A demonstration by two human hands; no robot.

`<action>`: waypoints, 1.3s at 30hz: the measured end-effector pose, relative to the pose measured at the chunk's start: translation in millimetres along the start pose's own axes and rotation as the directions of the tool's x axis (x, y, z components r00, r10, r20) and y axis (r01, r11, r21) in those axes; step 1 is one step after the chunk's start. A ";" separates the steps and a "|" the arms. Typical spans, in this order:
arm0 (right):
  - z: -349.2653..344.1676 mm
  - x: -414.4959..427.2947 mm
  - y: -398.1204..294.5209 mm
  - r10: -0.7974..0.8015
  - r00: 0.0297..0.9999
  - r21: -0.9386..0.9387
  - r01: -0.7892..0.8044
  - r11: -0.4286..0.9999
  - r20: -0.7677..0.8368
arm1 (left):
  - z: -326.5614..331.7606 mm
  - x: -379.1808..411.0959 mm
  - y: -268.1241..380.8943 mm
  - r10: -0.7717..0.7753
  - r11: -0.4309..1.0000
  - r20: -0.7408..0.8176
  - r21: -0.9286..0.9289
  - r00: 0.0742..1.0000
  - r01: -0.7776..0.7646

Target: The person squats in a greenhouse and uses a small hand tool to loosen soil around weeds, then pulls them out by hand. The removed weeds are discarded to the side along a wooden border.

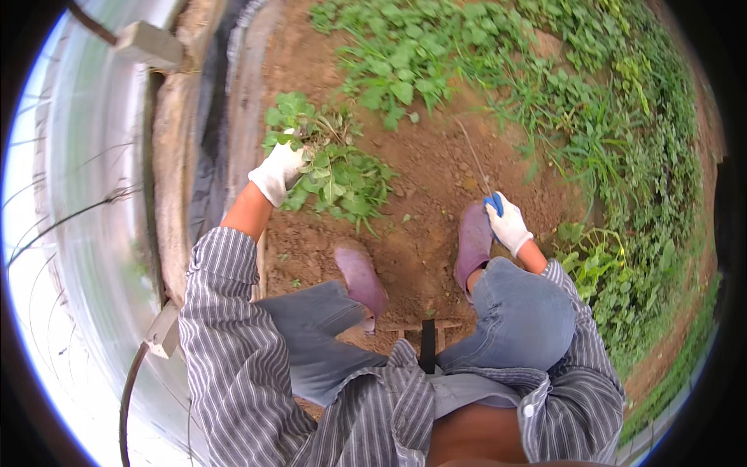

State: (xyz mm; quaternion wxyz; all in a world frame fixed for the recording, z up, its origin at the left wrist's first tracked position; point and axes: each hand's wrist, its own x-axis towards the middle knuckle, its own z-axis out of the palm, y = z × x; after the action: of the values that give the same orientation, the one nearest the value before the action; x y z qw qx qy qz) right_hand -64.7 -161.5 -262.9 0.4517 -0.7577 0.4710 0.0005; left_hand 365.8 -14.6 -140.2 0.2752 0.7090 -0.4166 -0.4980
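My left hand [281,166], in a white work glove, is closed around a bunch of leafy green weeds [344,181]. Dry, brownish stems or roots show at the top of the bunch, and leaves cover the fingertips. On the other side, my right hand [506,222], in a white glove with blue-coated fingers, grips a thin, long-bladed hand tool [474,153]. The tool slants forward and left over the bare soil [420,175]; its handle is hidden in the glove. This hand is beside the purple shoe [474,236] on my right foot.
Low green plants [402,58] grow ahead and continue down the right side [653,280]. A weathered border [248,111] and dark sheeting [213,128] run along the left, beside translucent plastic film [99,192] and concrete blocks [150,46]. A low wooden seat frame [402,328] is beneath me.
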 end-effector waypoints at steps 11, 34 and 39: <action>-87.2 -24.4 -39.3 -0.286 0.948 -0.239 0.248 0.939 -0.137 | -48.7 -223.5 137.9 0.087 0.934 -0.873 -0.096 0.480 -0.345; -96.0 -151.8 -226.6 -0.496 0.833 -0.487 0.548 0.680 0.246 | -398.4 -620.5 -18.4 0.106 0.257 -0.945 -0.275 -0.310 0.927; -111.6 -162.8 -214.7 -0.302 0.948 -0.663 0.292 0.689 0.103 | -301.2 -485.5 -20.3 0.046 0.501 -0.989 -0.101 -0.143 0.860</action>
State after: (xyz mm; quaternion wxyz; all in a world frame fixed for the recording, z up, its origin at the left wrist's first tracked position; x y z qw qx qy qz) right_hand -49.3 -90.0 19.3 0.1395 -0.9349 0.3134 0.0912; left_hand 577.8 408.1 181.1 0.0056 0.9715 0.0380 0.2338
